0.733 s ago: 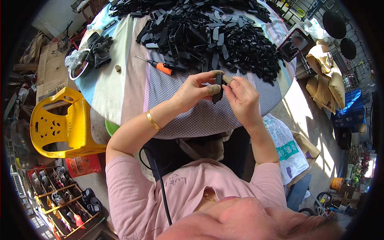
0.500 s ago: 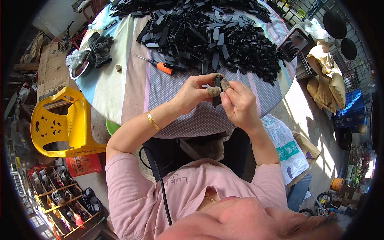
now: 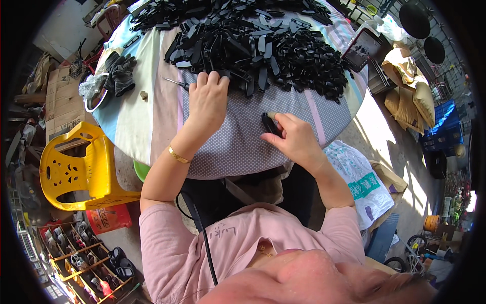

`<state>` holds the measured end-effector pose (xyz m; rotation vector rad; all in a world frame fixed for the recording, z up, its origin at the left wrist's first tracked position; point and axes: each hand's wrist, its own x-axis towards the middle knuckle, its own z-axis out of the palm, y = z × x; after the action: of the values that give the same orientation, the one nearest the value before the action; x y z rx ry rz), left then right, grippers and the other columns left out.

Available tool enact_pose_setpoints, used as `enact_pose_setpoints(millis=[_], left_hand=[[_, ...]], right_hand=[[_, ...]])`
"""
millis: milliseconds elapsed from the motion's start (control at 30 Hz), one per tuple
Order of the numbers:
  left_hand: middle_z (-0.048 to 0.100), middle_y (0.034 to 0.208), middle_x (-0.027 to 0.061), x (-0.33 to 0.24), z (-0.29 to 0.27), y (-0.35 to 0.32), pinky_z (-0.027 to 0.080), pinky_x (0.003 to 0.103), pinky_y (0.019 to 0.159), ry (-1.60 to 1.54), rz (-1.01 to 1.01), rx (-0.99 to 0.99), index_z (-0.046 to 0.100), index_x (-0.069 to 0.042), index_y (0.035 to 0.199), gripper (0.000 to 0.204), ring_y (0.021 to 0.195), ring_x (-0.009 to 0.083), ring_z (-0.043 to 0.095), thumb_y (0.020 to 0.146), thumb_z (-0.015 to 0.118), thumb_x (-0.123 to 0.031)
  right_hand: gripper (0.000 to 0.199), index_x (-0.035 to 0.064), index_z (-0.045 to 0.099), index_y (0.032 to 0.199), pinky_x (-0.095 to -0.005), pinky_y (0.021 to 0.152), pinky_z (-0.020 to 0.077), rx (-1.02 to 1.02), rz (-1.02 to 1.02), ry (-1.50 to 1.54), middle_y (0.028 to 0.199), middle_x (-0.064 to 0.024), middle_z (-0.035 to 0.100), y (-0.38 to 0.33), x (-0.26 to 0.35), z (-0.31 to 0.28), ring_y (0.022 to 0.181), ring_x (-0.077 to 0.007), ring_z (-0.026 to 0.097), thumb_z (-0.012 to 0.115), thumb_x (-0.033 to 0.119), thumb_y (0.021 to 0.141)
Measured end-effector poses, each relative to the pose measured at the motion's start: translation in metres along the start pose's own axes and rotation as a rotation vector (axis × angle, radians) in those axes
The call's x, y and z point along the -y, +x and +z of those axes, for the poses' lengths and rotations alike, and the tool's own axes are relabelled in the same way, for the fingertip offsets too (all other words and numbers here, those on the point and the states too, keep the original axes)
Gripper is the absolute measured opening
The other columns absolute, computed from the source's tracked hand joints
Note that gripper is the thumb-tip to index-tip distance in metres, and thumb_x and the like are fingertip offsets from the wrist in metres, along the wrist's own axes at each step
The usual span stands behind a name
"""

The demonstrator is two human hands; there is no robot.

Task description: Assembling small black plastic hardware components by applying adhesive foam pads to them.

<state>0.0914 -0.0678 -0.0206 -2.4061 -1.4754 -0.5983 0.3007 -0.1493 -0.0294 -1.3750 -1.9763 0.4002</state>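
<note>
Nearest, smooth cloth (image 3: 233,157) printed with pale dots on grey curved down over the table's rounded edge. Above it, the right hand (image 3: 299,141) had thumb and forefinger clamped on a slim black part (image 3: 269,122), seemingly pinched from the side to keep its length steady; a rough tan cover (image 3: 272,115) wrapped the fingertip, probably for grip or protection. Farther on, the left hand (image 3: 208,99) arched knuckles-up at the heap's front, its fingertips hidden, so I could not tell whether they gripped anything. A thin metal shaft (image 3: 173,80) jutted out beside it, likely kept within reach. To the left sat crumpled dark knit gloves (image 3: 121,75). Beyond spread the heap (image 3: 238,45) of flat, blunt-ended, dull-sheened pieces, apparently plastic, with a screened device (image 3: 363,49) propped at its right, presumably angled for viewing
</note>
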Motion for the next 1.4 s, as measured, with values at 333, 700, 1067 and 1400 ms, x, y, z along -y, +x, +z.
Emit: enact_pose_setpoints(millis=[333,700,1067,1400], left_hand=[[0.059,0.087,0.0096,0.001,-0.007,0.011,0.045,0.034,0.074,-0.547,-0.056,0.038,0.060,0.001,0.097,0.022,0.085,0.0214,0.058,0.076,0.064,-0.006],[0.061,0.101,0.0120,-0.006,0.002,0.010,0.052,0.033,0.079,-2.036,-0.481,0.643,0.048,-0.001,0.117,0.029,0.092,0.0214,0.063,0.092,0.052,-0.016],[0.058,0.089,0.0044,-0.015,0.001,0.009,0.050,0.023,0.070,-1.344,-0.251,0.306,0.048,-0.002,0.099,0.036,0.081,0.0107,0.059,0.072,0.073,-0.003],[0.059,0.103,0.0055,-0.013,0.006,0.002,0.049,0.024,0.072,-2.208,-0.234,0.518,0.050,-0.005,0.110,0.037,0.092,0.0110,0.057,0.077,0.068,-0.004]], right_hand=[[0.017,0.0047,0.065,0.092,-0.0359,0.066,0.0484,-0.081,-0.147,-0.529,0.079,-0.0086,0.059,0.062,-0.058,0.006,0.074,-0.0263,0.060,0.065,0.014,0.078],[0.016,-0.0013,0.062,0.099,-0.0207,0.057,0.0495,-0.025,0.197,0.748,0.074,-0.0003,0.058,0.050,-0.013,-0.018,0.060,-0.0076,0.056,0.053,0.005,0.088],[0.023,-0.0047,0.058,0.109,-0.0209,0.059,0.0517,0.044,0.227,1.019,0.080,-0.0050,0.060,0.042,-0.010,-0.017,0.063,-0.0090,0.058,0.053,0.004,0.088],[0.012,-0.0022,0.066,0.090,-0.0215,0.054,0.0468,-0.160,0.100,0.606,0.072,-0.0039,0.063,0.031,0.017,-0.011,0.062,-0.0085,0.058,0.064,0.006,0.083]])
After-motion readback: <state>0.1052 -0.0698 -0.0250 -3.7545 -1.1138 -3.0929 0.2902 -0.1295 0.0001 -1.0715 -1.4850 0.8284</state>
